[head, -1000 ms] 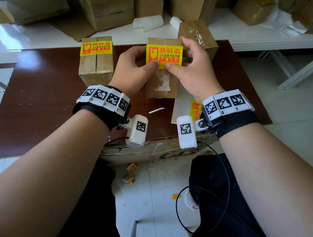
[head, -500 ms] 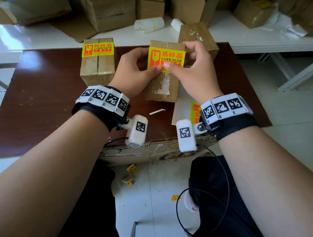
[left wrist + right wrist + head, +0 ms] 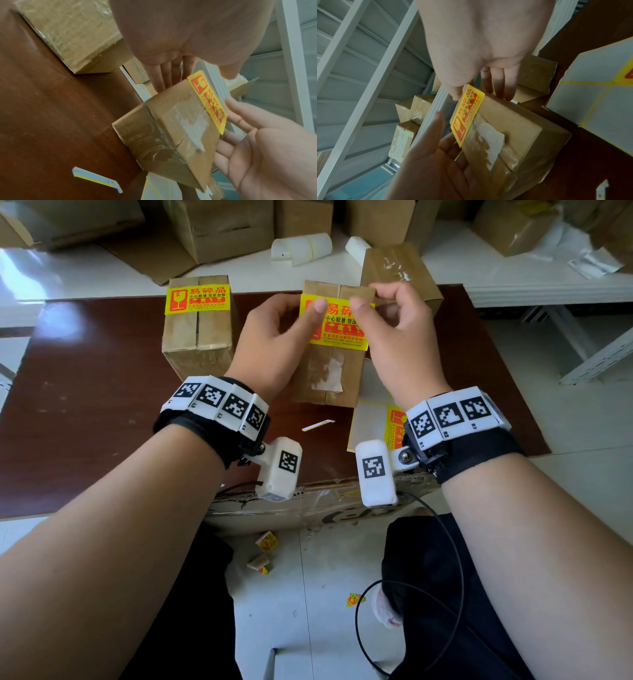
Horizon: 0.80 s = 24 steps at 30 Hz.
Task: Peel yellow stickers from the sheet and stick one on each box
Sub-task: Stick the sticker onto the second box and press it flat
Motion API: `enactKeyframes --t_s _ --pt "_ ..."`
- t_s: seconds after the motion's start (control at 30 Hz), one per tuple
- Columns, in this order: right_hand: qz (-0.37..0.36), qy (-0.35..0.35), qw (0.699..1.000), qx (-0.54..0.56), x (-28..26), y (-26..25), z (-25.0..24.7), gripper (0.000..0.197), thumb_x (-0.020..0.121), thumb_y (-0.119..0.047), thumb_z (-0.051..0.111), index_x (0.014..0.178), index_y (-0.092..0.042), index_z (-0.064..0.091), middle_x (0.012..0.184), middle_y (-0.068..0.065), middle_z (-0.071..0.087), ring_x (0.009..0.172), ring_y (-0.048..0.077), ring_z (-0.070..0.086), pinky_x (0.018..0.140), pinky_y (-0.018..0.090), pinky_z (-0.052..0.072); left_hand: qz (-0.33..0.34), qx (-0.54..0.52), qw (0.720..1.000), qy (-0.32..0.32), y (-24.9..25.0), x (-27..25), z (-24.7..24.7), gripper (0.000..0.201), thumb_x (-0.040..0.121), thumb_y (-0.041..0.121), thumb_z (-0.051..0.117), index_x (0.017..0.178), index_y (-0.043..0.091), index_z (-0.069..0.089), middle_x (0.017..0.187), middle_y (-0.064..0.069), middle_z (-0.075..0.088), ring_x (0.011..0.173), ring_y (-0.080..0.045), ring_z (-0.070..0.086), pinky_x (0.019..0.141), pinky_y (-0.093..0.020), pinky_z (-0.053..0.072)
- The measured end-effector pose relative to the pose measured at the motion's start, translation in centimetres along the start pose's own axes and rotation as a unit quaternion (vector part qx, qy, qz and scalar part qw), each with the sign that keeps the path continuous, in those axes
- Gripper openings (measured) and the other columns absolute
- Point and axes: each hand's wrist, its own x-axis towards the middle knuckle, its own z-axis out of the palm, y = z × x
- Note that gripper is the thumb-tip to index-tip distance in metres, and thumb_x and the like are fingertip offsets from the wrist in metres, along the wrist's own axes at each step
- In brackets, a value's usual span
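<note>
One box (image 3: 198, 337) is labelled. Our left grip (image 3: 270, 344) and right grip (image 3: 400, 344) pinch the sticker (image 3: 339, 333) onto the middle box (image 3: 329, 378), its lower edge still loose. The rear box (image 3: 400, 268) looks bare.

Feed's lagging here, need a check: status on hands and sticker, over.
Left hand, right hand: both hold yellow sticker by its ends. Near edge on middle box, far edge looks lifted. No obstruction seen.

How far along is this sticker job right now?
Done: the left box is already labelled. In hand: the left hand and right hand hold a yellow sticker against the middle box, its upper part not yet pressed flat. Left: the rear box shows no sticker; the sticker sheet waits nearby.
</note>
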Motion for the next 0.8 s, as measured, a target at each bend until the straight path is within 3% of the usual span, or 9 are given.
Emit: enactKeyframes --t_s 0.13,0.3,0.37,0.5,0.53,0.6,0.63,0.7,0.8 --pt "-0.010 0.003 1.000 -0.001 -0.3 -0.1 0.0 0.056 0.085 -0.054 0.086 0.128 -0.023 0.068 0.109 -0.008 0.080 0.104 0.006 0.077 0.097 0.042 0.064 0.028 0.059 0.998 0.002 -0.5 -0.1 0.2 0.058 0.083 0.047 0.088 0.126 0.013 0.069 0.115 0.007 0.079 0.107 -0.006 0.075 0.098 -0.038 0.061" --pt "-0.009 -0.006 0.999 -0.049 -0.2 0.0 -0.4 0.065 0.081 -0.048 0.093 0.133 -0.023 0.063 0.110 -0.012 0.077 0.104 0.001 0.073 0.097 0.032 0.061 0.029 0.057 0.998 -0.013 -0.9 0.4 -0.2 0.049 0.088 0.033 0.081 0.130 0.011 0.070 0.120 0.003 0.078 0.113 -0.010 0.074 0.103 -0.041 0.059" --pt "-0.012 -0.006 0.999 -0.051 -0.2 0.0 -0.4 0.058 0.086 -0.044 0.091 0.132 -0.021 0.064 0.110 -0.012 0.076 0.103 0.000 0.072 0.093 0.028 0.061 0.014 0.017 1.000 -0.013 -1.0 0.6 -0.3 0.040 0.092 0.023 0.074 0.129 0.008 0.071 0.117 0.000 0.079 0.111 -0.013 0.075 0.101 -0.038 0.061" --pt "-0.010 0.011 0.999 -0.040 0.3 0.1 -0.3 0.025 0.105 -0.039 0.068 0.124 -0.023 0.069 0.109 -0.009 0.073 0.103 0.008 0.072 0.095 0.040 0.062 -0.020 -0.030 0.999 -0.019 -1.1 0.8 -0.4 0.028 0.100 0.011 0.057 0.123 0.009 0.072 0.105 0.002 0.079 0.094 -0.008 0.076 0.083 -0.028 0.060" --pt "-0.008 0.015 0.999 -0.036 0.3 0.1 -0.3 0.020 0.108 -0.037 0.062 0.121 -0.024 0.070 0.109 -0.009 0.073 0.103 0.010 0.071 0.097 0.042 0.060 -0.027 -0.033 0.999 -0.016 -1.1 0.8 -0.4 0.029 0.102 0.010 0.051 0.121 0.013 0.074 0.103 0.002 0.079 0.093 -0.008 0.076 0.084 -0.031 0.061" --pt "-0.005 0.018 1.000 -0.025 0.4 0.1 -0.4 0.018 0.111 -0.035 0.055 0.116 -0.025 0.070 0.105 -0.011 0.072 0.100 0.011 0.070 0.096 0.041 0.060 -0.033 -0.039 0.999 -0.005 -0.9 0.7 -0.4 0.036 0.099 0.014 0.044 0.112 0.024 0.076 0.106 0.000 0.079 0.105 -0.019 0.075 0.098 -0.051 0.060" --pt "-0.003 0.017 1.000 -0.019 0.4 0.1 -0.5 0.018 0.111 -0.036 0.055 0.114 -0.025 0.069 0.102 -0.013 0.071 0.095 0.008 0.069 0.092 0.039 0.060 -0.038 -0.039 0.999 0.000 -0.7 0.7 -0.4 0.037 0.097 0.018 0.043 0.108 0.028 0.077 0.106 0.001 0.079 0.108 -0.021 0.074 0.101 -0.055 0.058" --pt "-0.002 0.012 1.000 -0.010 0.1 -0.1 -0.4 0.023 0.108 -0.044 0.063 0.115 -0.023 0.071 0.097 -0.015 0.070 0.089 0.001 0.066 0.086 0.033 0.059 -0.047 -0.037 0.998 0.010 -0.2 0.6 -0.3 0.029 0.097 0.024 0.048 0.100 0.029 0.076 0.095 0.007 0.077 0.099 -0.016 0.074 0.093 -0.048 0.061" --pt "-0.016 -0.001 1.000 -0.009 -0.3 -0.2 -0.2 0.039 0.094 -0.049 0.082 0.121 -0.024 0.069 0.104 -0.011 0.076 0.099 0.002 0.073 0.091 0.032 0.063 -0.032 -0.025 0.999 0.030 -0.2 0.6 0.1 0.011 0.100 0.031 0.067 0.097 0.022 0.072 0.081 0.014 0.073 0.078 -0.001 0.070 0.073 -0.024 0.055"
